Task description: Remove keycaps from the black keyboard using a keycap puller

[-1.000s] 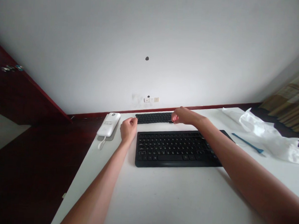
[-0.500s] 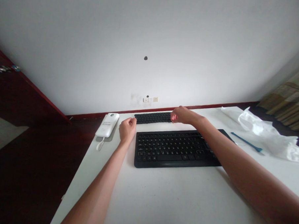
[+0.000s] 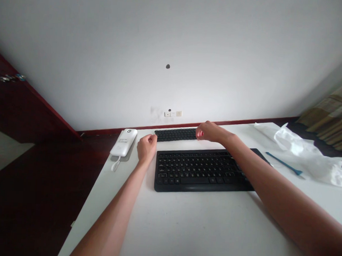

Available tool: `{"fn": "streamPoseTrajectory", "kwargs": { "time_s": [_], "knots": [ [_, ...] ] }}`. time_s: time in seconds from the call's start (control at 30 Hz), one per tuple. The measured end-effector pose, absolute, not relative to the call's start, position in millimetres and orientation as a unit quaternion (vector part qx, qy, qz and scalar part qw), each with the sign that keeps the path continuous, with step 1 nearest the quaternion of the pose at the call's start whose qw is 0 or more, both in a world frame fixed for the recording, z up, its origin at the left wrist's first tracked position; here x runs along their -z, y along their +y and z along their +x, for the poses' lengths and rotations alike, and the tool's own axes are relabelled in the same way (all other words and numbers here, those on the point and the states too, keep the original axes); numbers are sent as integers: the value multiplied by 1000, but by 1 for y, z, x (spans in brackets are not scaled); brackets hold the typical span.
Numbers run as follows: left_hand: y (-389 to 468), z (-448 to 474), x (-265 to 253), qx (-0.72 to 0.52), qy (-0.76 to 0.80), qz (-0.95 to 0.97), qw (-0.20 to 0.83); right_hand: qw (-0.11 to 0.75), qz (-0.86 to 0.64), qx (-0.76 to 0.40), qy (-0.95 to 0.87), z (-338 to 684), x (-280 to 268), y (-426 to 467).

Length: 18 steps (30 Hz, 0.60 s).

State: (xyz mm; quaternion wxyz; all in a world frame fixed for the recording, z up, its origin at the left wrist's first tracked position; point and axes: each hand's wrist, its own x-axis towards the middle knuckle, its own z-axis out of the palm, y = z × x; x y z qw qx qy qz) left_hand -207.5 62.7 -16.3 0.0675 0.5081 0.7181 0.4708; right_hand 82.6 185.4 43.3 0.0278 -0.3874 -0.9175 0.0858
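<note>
Right hand [image 3: 209,131] still gripping small keyboard [image 3: 175,134], left hand [image 3: 146,147] unmoved

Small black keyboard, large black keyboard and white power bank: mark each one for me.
small black keyboard [image 3: 175,134], head view, middle of its key rows.
large black keyboard [image 3: 199,170], head view, centre of the key field.
white power bank [image 3: 124,142], head view, middle of its top face.

free: bare table [image 3: 200,227] in front | blocked: black keyboard [image 3: 203,171] mid-table, white bag [image 3: 308,154] right
</note>
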Motion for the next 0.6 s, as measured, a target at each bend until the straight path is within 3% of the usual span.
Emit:
{"fn": "streamPoseTrajectory", "kwargs": {
  "time_s": [0.33, 0.43, 0.6],
  "knots": [
    [62, -206, 13, -458, 732, 501, 69, 56, -361, -93, -926, 52, -90, 131],
    [62, -207, 14, -450, 738, 498, 73, 71, -293, -123, -946, 28, -103, 94],
    [61, -209, 17, -458, 721, 516, 63, 0, -213, -171, -962, -4, -105, 37]
  ]
}}
